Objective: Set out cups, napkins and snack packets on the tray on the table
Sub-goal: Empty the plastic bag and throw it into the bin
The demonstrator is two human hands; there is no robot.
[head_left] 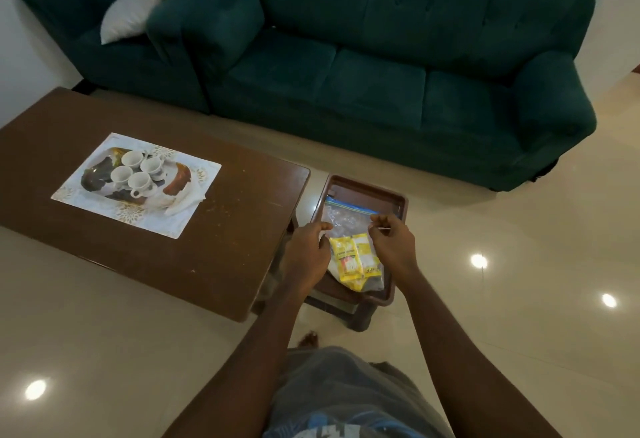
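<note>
A printed white tray [194, 174] lies on the brown table [225, 229] and bears several white cups [138, 171] and a folded white napkin [185, 200] at its right side. Right of the table, a brown tray [367, 188] sits on a low stool and holds a clear zip bag [346, 214] with yellow snack packets [353, 259] inside. My left hand [306, 257] pinches the bag's left edge. At the bag's right edge my right hand [393, 245] pinches the plastic. Both hands hover over the brown tray.
A dark green sofa [346, 56] with a white cushion [138, 11] stands behind the table. Glossy cream floor tiles [519, 299] surround the stool. My bare foot [308, 339] shows just below the stool.
</note>
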